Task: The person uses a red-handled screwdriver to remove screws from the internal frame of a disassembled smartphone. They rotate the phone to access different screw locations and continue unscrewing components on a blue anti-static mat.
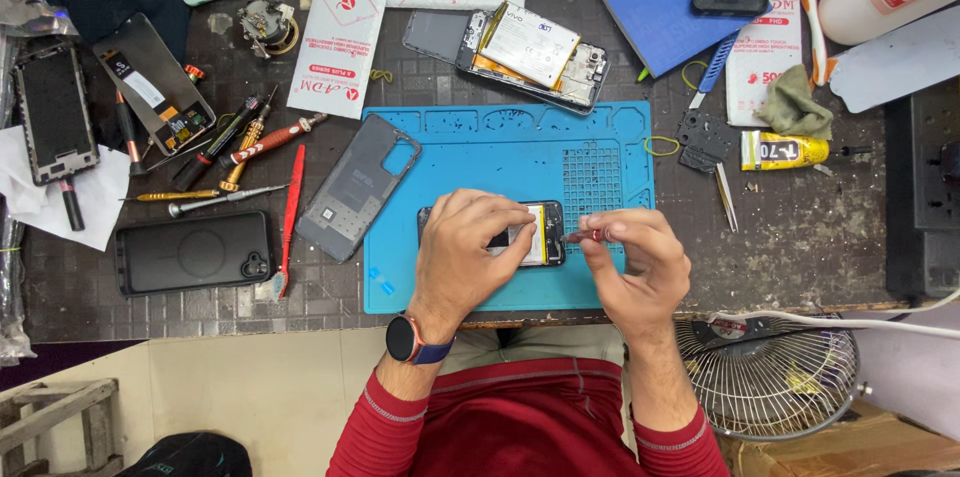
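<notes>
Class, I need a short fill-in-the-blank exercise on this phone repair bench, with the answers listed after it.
1. The opened phone under the hands lies on a ____ mat.
2. The right hand pinches a thin tool with a ____ handle.
3. A smartwatch sits on the ____ wrist.
4. The left hand rests on the ____.

Answers: blue; red; left; phone
</notes>
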